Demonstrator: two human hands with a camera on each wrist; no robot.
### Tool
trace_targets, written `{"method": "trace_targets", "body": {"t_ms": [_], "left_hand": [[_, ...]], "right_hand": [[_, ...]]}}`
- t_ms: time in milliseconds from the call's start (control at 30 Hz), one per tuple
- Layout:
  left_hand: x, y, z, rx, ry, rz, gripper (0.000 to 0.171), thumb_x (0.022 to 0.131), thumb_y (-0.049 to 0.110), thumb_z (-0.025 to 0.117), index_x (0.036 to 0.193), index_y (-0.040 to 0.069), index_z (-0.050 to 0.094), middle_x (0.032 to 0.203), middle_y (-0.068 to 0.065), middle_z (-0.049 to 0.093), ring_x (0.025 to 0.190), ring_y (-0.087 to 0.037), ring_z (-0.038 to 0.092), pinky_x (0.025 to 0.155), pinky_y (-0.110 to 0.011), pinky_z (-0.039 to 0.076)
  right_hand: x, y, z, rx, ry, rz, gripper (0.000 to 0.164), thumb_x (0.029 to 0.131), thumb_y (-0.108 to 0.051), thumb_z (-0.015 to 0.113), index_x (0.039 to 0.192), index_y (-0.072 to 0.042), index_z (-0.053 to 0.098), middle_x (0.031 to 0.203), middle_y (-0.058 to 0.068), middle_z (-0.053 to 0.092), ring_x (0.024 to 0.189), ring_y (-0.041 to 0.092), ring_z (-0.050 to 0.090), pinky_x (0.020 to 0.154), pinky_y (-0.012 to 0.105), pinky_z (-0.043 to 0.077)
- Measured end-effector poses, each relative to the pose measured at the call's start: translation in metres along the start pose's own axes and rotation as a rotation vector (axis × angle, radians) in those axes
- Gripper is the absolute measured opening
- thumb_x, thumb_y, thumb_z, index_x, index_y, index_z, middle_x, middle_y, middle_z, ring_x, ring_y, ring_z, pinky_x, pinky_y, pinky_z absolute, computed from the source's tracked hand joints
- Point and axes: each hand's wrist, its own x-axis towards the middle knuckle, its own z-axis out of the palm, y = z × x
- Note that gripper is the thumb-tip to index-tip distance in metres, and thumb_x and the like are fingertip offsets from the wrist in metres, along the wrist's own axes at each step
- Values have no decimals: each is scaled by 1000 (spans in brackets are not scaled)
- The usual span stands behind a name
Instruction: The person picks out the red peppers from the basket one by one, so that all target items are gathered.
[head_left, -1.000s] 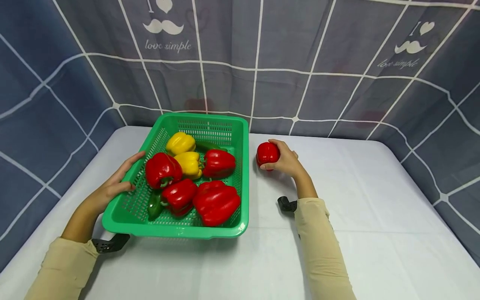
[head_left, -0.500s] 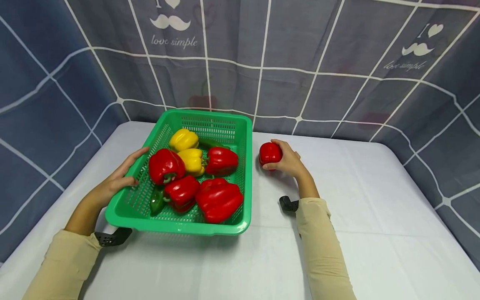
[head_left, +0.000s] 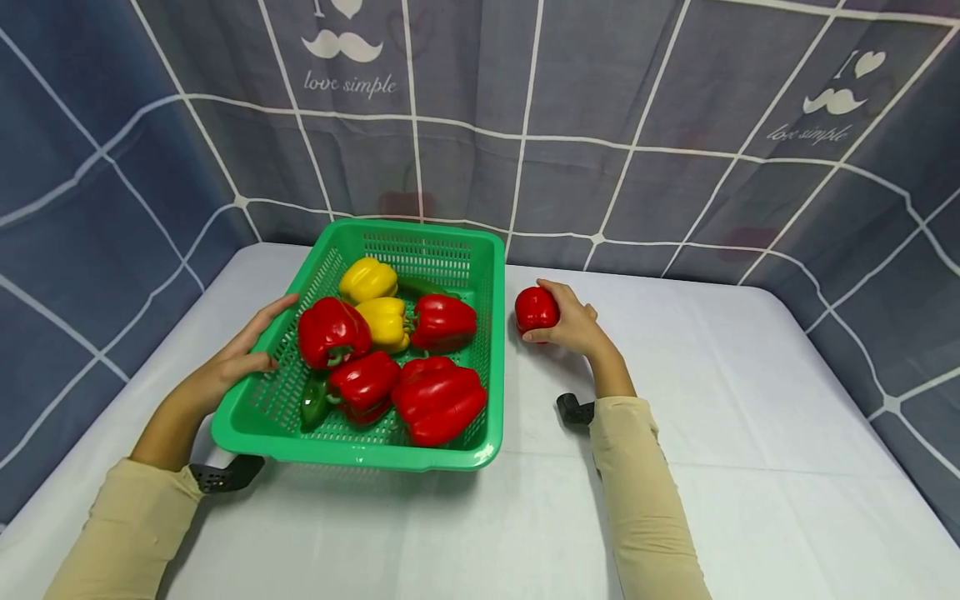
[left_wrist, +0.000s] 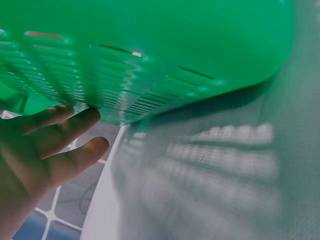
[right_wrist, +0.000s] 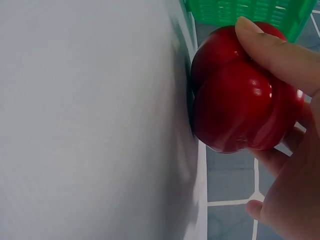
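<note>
My left hand holds the left rim of a green plastic basket, its thumb over the rim. In the left wrist view, fingers of that hand lie along the basket's slotted outer wall, whose near end stands off the table. Inside the basket lie several red bell peppers, two yellow bell peppers and green peppers. To the right of the basket, my right hand grips another red bell pepper on the table, thumb on one side and fingers on the other.
A white cloth covers the table. Grey curtains with white grid lines stand close behind it and at both sides. Black wrist cameras sit on both forearms.
The head view has shifted slightly, moving the scene a little to the right. Just now the right hand and its red bell pepper shifted slightly left. Both holds look the same.
</note>
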Motion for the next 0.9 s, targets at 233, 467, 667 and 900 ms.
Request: {"method": "trace_targets", "body": {"t_ms": [233, 467, 667, 900], "left_hand": [[0, 0, 0, 8, 5, 3, 79, 77, -9, 27, 147, 22, 7, 141, 3, 15, 96, -9, 55, 65, -34, 55], [0, 1, 0, 11, 10, 0, 79, 77, -9, 27, 147, 22, 7, 143, 3, 13, 96, -9, 54, 64, -34, 55], [0, 2, 0, 18, 21, -20, 78, 78, -8, 27, 147, 24, 8, 142, 3, 15, 92, -10, 58, 62, -36, 55], [0, 2, 0, 22, 19, -23, 78, 78, -8, 27, 147, 24, 8, 141, 3, 16, 92, -10, 58, 62, -36, 55]], "right_hand": [[1, -2, 1, -6, -16, -7, 89, 69, -27, 76, 143, -20, 26, 142, 12, 30, 130, 32, 31, 102, 57, 14], [1, -3, 0, -13, -20, -7, 91, 69, -28, 75, 144, -19, 24, 143, 13, 29, 130, 32, 30, 101, 56, 16], [0, -3, -1, -12, -25, -8, 92, 69, -29, 75, 144, -20, 22, 144, 12, 29, 131, 32, 30, 101, 55, 17], [-1, -5, -3, -12, -41, -13, 93, 70, -30, 74, 145, -21, 21, 145, 13, 27, 131, 31, 29, 102, 56, 16]]}}
